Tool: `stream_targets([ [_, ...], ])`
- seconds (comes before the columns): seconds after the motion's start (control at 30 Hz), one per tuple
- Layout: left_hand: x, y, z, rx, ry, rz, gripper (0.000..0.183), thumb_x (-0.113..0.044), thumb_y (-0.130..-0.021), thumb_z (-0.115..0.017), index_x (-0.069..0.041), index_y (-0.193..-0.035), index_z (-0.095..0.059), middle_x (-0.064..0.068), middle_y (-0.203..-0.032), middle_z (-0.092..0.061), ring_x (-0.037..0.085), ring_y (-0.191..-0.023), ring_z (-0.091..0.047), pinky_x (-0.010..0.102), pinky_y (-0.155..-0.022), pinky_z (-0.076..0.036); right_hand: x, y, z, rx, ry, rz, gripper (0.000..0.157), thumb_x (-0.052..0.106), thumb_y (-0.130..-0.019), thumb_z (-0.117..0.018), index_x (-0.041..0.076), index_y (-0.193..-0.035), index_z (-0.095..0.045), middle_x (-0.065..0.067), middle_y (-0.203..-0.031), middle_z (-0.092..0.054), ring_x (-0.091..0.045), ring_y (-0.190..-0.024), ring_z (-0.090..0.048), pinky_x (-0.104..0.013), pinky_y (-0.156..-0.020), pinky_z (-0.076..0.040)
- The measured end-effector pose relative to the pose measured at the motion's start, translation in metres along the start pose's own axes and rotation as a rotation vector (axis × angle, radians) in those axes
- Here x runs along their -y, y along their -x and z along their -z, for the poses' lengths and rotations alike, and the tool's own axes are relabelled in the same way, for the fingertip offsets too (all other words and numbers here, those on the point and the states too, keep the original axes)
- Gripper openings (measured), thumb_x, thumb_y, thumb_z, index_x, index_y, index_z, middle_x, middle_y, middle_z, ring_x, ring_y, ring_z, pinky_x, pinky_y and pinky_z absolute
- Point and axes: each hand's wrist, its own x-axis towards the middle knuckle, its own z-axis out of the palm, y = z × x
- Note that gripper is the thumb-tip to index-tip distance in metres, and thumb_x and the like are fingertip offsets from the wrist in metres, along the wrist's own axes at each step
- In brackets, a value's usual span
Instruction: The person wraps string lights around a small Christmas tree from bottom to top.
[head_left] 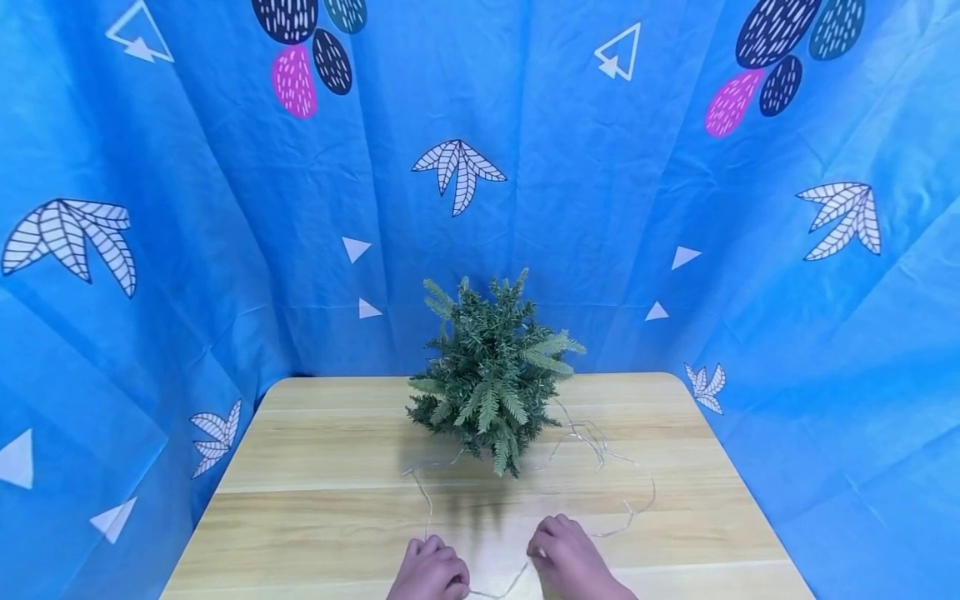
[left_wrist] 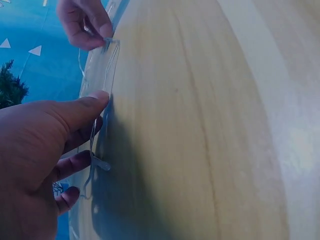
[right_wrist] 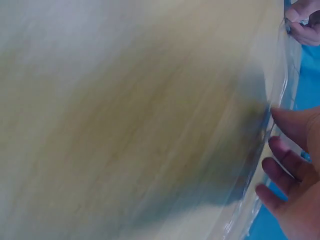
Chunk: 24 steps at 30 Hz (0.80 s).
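A thin clear wire of string lights [head_left: 517, 575] runs between my two hands near the front of the table. My left hand [head_left: 431, 571] pinches it between thumb and forefinger, with the other fingers loosely bent. Just past those fingertips, a small clear bulb [left_wrist: 102, 164] sticks out from the wire in the left wrist view. To the right, my right hand [head_left: 573, 560] pinches another stretch, its thumb tip on the wire in the right wrist view. Further lengths trail from both hands back toward a small green artificial pine tree [head_left: 487, 375], whose base is hidden by its branches.
The light wood table [head_left: 300, 483] has rounded back corners. Loose loops of wire lie on it right of the tree. A blue patterned cloth [head_left: 570, 208] hangs behind the table and along both sides.
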Motion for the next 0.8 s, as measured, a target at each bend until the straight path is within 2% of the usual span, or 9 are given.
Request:
stream_targets([
  [0.17,-0.006,-0.005,0.003,-0.045,-0.004,-0.038,0.008,-0.039,-0.084,-0.074,-0.038,-0.08,-0.068,-0.029,-0.08,-0.053,-0.002,-0.084,-0.042,0.026,-0.073,-0.028,0.013,-0.005,0.001,-0.034,0.018,0.003,0.017,0.014,-0.078,-0.081,0.022,-0.091,-0.074,0.009,-0.1,-0.065,-0.011,-0.097,-0.058,-0.038,-0.088,-0.048],
  [0.33,-0.013,-0.014,0.006,-0.074,0.0,-0.059,0.01,-0.036,-0.083,-0.076,-0.038,-0.08,-0.067,-0.03,-0.08,-0.056,-0.002,-0.084,-0.045,0.027,-0.074,-0.031,0.024,-0.01,-0.001,-0.037,0.041,0.079,0.016,0.024,-0.081,-0.08,0.023,-0.096,-0.074,0.011,-0.102,-0.068,-0.011,-0.101,-0.058,-0.041,-0.094,-0.046],
  [0.57,-0.024,-0.026,0.011,-0.098,-0.002,-0.086,0.009,-0.035,-0.085,-0.076,-0.037,-0.082,-0.068,-0.028,-0.081,-0.058,-0.002,-0.084,-0.047,0.026,-0.076,-0.033,0.031,-0.013,-0.001,-0.024,0.033,0.175,0.016,0.032,-0.083,-0.08,0.024,-0.095,-0.073,0.018,-0.096,-0.069,-0.005,-0.097,-0.06,-0.059,-0.094,-0.045],
  [0.6,-0.025,-0.028,0.012,-0.106,-0.005,-0.09,0.009,-0.035,-0.085,-0.076,-0.037,-0.082,-0.068,-0.028,-0.081,-0.058,-0.002,-0.084,-0.047,0.026,-0.077,-0.033,0.031,-0.013,-0.002,-0.032,0.035,0.189,0.017,0.033,-0.082,-0.08,0.024,-0.095,-0.073,0.018,-0.094,-0.069,-0.004,-0.096,-0.06,-0.058,-0.095,-0.044],
  [0.67,-0.026,-0.029,0.012,-0.12,-0.015,-0.095,0.008,-0.036,-0.085,-0.076,-0.036,-0.082,-0.068,-0.028,-0.081,-0.059,-0.002,-0.085,-0.048,0.026,-0.078,-0.034,0.03,-0.014,-0.003,-0.053,0.04,0.226,0.016,0.032,-0.08,-0.082,0.025,-0.092,-0.073,0.02,-0.089,-0.069,-0.001,-0.091,-0.061,-0.051,-0.11,-0.037],
  [0.73,-0.028,-0.03,0.013,-0.119,-0.018,-0.095,0.007,-0.037,-0.086,-0.075,-0.036,-0.083,-0.069,-0.027,-0.082,-0.059,-0.001,-0.086,-0.049,0.026,-0.078,-0.034,0.029,-0.015,-0.004,-0.084,0.046,0.264,0.016,0.032,-0.078,-0.083,0.027,-0.089,-0.074,0.021,-0.084,-0.068,0.002,-0.086,-0.061,-0.041,-0.121,-0.024],
  [0.8,-0.028,-0.031,0.013,-0.115,-0.019,-0.097,0.007,-0.039,-0.086,-0.075,-0.036,-0.083,-0.069,-0.027,-0.082,-0.06,-0.001,-0.086,-0.049,0.026,-0.078,-0.035,0.028,-0.016,-0.005,-0.111,0.044,0.289,0.016,0.031,-0.076,-0.085,0.027,-0.087,-0.073,0.021,-0.081,-0.068,0.005,-0.082,-0.061,-0.031,-0.125,-0.009],
])
